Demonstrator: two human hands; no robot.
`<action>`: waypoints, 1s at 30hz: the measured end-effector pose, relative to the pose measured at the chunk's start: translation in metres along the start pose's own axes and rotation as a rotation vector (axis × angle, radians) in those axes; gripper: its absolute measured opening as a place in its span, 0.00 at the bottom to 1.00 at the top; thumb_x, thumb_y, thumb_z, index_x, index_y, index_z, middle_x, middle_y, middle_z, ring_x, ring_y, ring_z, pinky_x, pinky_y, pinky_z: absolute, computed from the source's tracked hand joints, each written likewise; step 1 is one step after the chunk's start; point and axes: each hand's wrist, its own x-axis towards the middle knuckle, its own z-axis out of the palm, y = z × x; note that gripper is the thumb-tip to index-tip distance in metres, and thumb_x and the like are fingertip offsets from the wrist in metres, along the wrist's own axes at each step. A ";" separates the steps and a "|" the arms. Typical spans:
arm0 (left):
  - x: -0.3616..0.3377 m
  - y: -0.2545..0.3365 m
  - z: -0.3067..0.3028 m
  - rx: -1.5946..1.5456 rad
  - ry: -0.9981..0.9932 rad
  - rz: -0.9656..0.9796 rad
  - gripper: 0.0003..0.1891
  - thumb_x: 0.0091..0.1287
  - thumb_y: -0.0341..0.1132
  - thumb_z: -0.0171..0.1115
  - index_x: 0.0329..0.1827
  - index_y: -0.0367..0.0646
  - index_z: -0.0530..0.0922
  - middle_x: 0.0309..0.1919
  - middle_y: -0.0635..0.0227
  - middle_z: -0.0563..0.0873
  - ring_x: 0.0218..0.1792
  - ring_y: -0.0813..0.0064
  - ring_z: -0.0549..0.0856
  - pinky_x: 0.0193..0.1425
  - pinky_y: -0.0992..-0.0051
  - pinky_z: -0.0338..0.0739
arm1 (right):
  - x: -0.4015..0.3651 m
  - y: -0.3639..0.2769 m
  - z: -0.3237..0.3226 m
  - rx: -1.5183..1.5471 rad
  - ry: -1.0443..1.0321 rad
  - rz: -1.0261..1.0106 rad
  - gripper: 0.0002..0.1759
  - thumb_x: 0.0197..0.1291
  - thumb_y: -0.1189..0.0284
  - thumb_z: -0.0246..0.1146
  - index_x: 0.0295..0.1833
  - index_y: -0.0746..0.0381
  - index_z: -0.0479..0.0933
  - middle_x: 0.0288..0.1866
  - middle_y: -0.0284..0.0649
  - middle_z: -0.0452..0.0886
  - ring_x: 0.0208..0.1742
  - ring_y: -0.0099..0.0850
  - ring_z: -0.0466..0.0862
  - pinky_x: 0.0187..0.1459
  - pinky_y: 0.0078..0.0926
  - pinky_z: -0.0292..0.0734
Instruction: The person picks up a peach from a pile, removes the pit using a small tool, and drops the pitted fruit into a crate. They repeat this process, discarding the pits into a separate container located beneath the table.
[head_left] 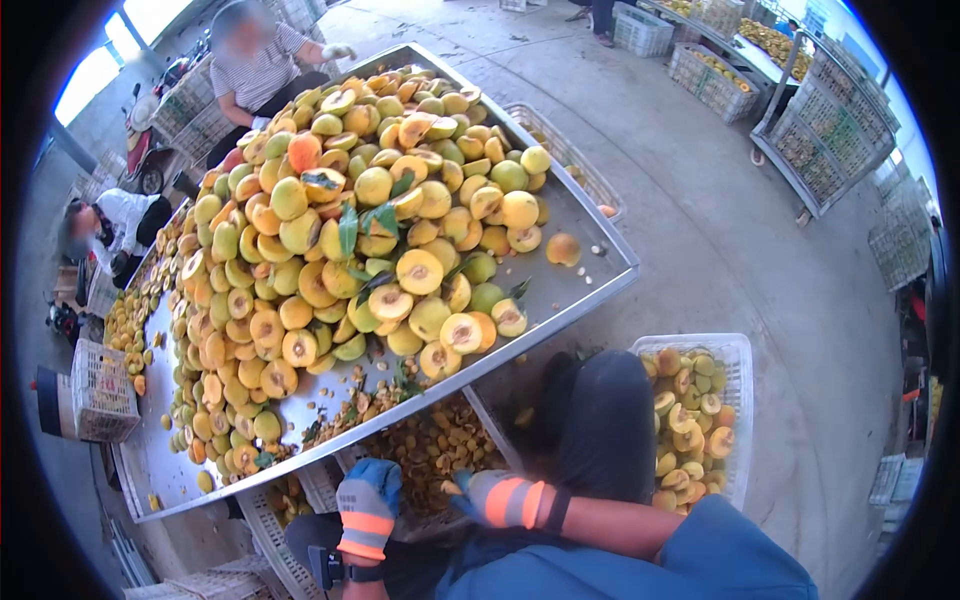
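My left hand (pixel 369 500), in a blue, grey and orange glove, is low in front of my lap, its fingers curled and hidden from view. To its right my right hand (pixel 495 497), gloved alike, points left with its fingers bent around something small and yellowish at the tips. Both hands are over a crate of pits and scraps (pixel 430 450) below the table edge, and they are apart. Above them a metal-rimmed table (pixel 590 285) bears a large heap of halved and whole yellow-green fruit (pixel 300 230) with some leaves.
A white crate of fruit (pixel 745 400) stands on the floor to the right of my knee. Two people sit at the table's far left side. Stacked crates on a cart (pixel 835 120) stand at the upper right, and another crate (pixel 103 390) is at the left.
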 end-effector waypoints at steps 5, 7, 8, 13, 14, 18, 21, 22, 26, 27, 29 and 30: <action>0.068 0.084 -0.032 -0.256 0.317 0.049 0.10 0.66 0.26 0.75 0.49 0.41 0.86 0.43 0.56 0.89 0.43 0.54 0.90 0.52 0.65 0.85 | -0.011 0.002 0.000 0.191 0.159 -0.035 0.25 0.78 0.54 0.60 0.64 0.64 0.77 0.45 0.59 0.89 0.48 0.61 0.88 0.49 0.53 0.82; 0.104 0.091 -0.026 -0.326 0.354 0.088 0.16 0.65 0.26 0.76 0.55 0.40 0.84 0.51 0.55 0.87 0.50 0.55 0.88 0.56 0.64 0.84 | -0.022 -0.010 -0.026 0.400 0.074 -0.045 0.22 0.82 0.57 0.56 0.66 0.64 0.78 0.55 0.49 0.87 0.55 0.43 0.87 0.54 0.36 0.80; 0.121 0.083 -0.017 -0.308 0.413 0.118 0.19 0.65 0.26 0.76 0.58 0.39 0.84 0.54 0.54 0.86 0.52 0.54 0.87 0.58 0.63 0.83 | -0.025 -0.014 -0.038 0.457 -0.045 -0.003 0.22 0.86 0.60 0.50 0.68 0.63 0.78 0.66 0.39 0.85 0.63 0.26 0.85 0.60 0.19 0.79; 0.219 0.047 0.013 -0.030 0.467 -0.047 0.30 0.65 0.42 0.78 0.68 0.40 0.81 0.62 0.50 0.83 0.61 0.46 0.83 0.67 0.54 0.79 | -0.035 -0.020 -0.041 0.410 -0.045 0.013 0.17 0.86 0.68 0.52 0.67 0.66 0.78 0.66 0.42 0.85 0.62 0.28 0.86 0.60 0.22 0.82; 0.226 0.037 0.016 0.077 0.381 -0.085 0.31 0.63 0.43 0.79 0.68 0.41 0.81 0.63 0.49 0.83 0.61 0.46 0.83 0.67 0.53 0.79 | -0.037 -0.024 -0.043 0.326 -0.033 -0.014 0.17 0.85 0.68 0.52 0.67 0.66 0.77 0.66 0.43 0.85 0.62 0.29 0.86 0.60 0.22 0.82; 0.223 0.037 0.027 -0.098 0.453 -0.129 0.35 0.58 0.43 0.82 0.69 0.41 0.81 0.58 0.49 0.85 0.58 0.49 0.84 0.65 0.57 0.80 | -0.031 -0.010 -0.029 0.447 0.236 -0.107 0.16 0.81 0.67 0.60 0.64 0.66 0.78 0.56 0.48 0.89 0.54 0.38 0.90 0.52 0.32 0.84; 0.194 0.020 0.043 -0.531 0.541 -0.338 0.34 0.54 0.42 0.83 0.64 0.41 0.84 0.52 0.51 0.87 0.54 0.55 0.86 0.62 0.61 0.82 | -0.026 -0.004 -0.026 0.548 0.602 -0.232 0.16 0.76 0.64 0.66 0.57 0.65 0.79 0.43 0.51 0.89 0.43 0.46 0.90 0.43 0.44 0.81; 0.177 0.014 0.043 -0.465 0.459 -0.329 0.32 0.54 0.41 0.83 0.62 0.40 0.85 0.52 0.52 0.87 0.53 0.55 0.86 0.62 0.62 0.82 | -0.028 -0.009 -0.031 0.683 0.623 -0.260 0.15 0.76 0.65 0.66 0.56 0.65 0.80 0.41 0.50 0.88 0.40 0.46 0.88 0.42 0.42 0.80; 0.124 0.020 0.027 -0.444 0.438 -0.296 0.22 0.59 0.38 0.82 0.54 0.38 0.88 0.50 0.56 0.88 0.52 0.61 0.87 0.62 0.66 0.82 | -0.017 -0.015 -0.038 0.698 0.613 -0.344 0.15 0.75 0.65 0.66 0.57 0.66 0.80 0.40 0.50 0.87 0.38 0.45 0.87 0.42 0.40 0.80; 0.113 0.025 0.022 -0.551 0.461 -0.315 0.21 0.60 0.38 0.82 0.55 0.38 0.88 0.50 0.57 0.88 0.52 0.62 0.87 0.62 0.66 0.82 | -0.017 -0.018 -0.036 0.658 0.641 -0.377 0.15 0.75 0.65 0.66 0.57 0.66 0.80 0.40 0.50 0.87 0.38 0.45 0.87 0.42 0.40 0.80; 0.086 0.037 0.011 -0.855 0.473 -0.335 0.20 0.65 0.34 0.79 0.59 0.38 0.86 0.51 0.62 0.89 0.52 0.71 0.88 0.60 0.70 0.84 | -0.024 -0.033 -0.042 0.582 0.671 -0.466 0.16 0.75 0.66 0.66 0.58 0.66 0.80 0.41 0.51 0.87 0.38 0.46 0.87 0.42 0.40 0.80; 0.071 0.047 0.001 -1.008 0.436 -0.367 0.21 0.66 0.34 0.78 0.60 0.38 0.85 0.52 0.63 0.89 0.52 0.73 0.88 0.59 0.71 0.84 | -0.028 -0.041 -0.046 0.545 0.687 -0.509 0.16 0.75 0.66 0.66 0.58 0.66 0.80 0.42 0.51 0.88 0.39 0.46 0.87 0.43 0.40 0.80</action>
